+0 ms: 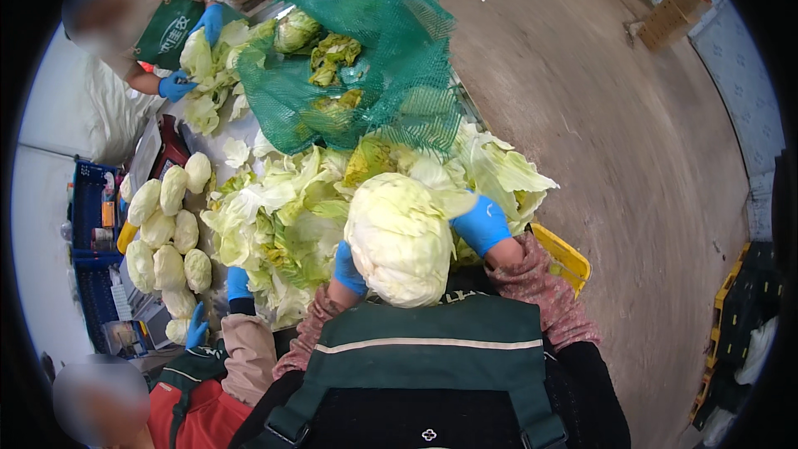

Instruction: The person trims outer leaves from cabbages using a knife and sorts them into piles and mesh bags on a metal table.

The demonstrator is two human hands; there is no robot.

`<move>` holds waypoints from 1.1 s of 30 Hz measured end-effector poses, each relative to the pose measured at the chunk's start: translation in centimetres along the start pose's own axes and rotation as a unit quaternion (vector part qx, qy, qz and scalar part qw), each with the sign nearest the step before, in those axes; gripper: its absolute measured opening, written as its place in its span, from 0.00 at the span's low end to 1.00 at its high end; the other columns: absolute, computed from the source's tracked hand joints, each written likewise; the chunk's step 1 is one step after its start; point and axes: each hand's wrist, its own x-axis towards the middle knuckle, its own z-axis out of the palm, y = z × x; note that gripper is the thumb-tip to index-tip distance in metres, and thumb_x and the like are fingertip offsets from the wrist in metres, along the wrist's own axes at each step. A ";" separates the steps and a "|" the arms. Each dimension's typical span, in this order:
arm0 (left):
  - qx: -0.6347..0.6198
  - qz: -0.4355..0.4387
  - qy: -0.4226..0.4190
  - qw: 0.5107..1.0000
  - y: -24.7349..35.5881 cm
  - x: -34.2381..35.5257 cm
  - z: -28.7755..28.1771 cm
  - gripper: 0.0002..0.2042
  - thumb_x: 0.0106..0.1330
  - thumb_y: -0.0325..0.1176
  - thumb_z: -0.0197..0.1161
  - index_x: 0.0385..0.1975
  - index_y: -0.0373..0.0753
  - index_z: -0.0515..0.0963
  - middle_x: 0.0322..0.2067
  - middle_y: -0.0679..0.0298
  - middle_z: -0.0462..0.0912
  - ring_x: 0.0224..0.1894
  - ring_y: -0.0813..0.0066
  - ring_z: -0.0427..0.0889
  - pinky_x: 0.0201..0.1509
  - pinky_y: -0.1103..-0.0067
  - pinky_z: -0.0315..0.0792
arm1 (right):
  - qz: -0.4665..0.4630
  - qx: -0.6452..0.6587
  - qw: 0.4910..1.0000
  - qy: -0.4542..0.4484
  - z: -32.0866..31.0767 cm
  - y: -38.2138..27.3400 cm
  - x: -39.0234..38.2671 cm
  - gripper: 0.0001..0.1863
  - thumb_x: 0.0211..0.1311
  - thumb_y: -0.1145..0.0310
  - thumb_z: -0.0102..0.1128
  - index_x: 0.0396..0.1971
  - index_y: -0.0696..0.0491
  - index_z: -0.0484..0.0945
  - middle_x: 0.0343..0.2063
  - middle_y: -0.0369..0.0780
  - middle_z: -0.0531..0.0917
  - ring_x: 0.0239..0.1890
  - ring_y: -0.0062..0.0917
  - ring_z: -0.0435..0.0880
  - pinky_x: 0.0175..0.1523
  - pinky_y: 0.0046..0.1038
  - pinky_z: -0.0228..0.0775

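A large pale green cabbage (399,241) is held up in front of my apron. My left hand (349,270), in a blue glove, grips its left side; the head hides most of the fingers. On the other side my right hand (482,224), also gloved in blue, is closed at a loose outer cabbage leaf (453,202) that sticks out from the head. Its fingertips are partly covered by that leaf. Beyond the cabbage, a heap of loose leaves (283,208), some yellowed, spreads over the table.
A green mesh bag (391,58) with several cabbages lies across the far table. Trimmed cabbages (170,233) line the left side. Co-workers' gloved hands (176,85) work at far left and near left. A yellow crate (565,258) stands by my right arm; a cardboard box (677,10) sits far right.
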 end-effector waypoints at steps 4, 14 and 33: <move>-0.046 -0.006 0.005 0.999 2.3 2.1 3.7 0.45 0.56 0.53 0.65 0.69 0.35 0.55 0.66 0.50 0.62 0.67 0.52 0.64 0.71 0.60 0.59 | 0.106 0.380 0.917 0.060 -3.1 -1.0 -2.0 0.27 0.56 0.61 0.70 0.53 0.55 0.74 0.44 0.43 0.83 0.39 0.28 0.82 0.47 0.29 0.73; 0.184 0.015 0.001 0.983 5.1 1.9 9.2 0.42 0.47 0.41 0.70 0.64 0.31 0.62 0.59 0.52 0.71 0.61 0.62 0.72 0.67 0.69 0.65 | -0.042 0.258 0.962 0.077 -6.7 -6.8 -5.0 0.33 0.51 0.58 0.74 0.56 0.54 0.74 0.48 0.43 0.80 0.49 0.30 0.80 0.54 0.30 0.71; 0.365 0.014 -0.008 0.931 6.9 1.3 9.3 0.42 0.41 0.37 0.75 0.61 0.31 0.66 0.61 0.53 0.70 0.62 0.62 0.72 0.67 0.69 0.64 | 0.048 0.299 0.929 0.213 -6.5 -4.0 -2.8 0.16 0.59 0.68 0.67 0.46 0.56 0.78 0.35 0.40 0.82 0.34 0.25 0.80 0.42 0.26 0.72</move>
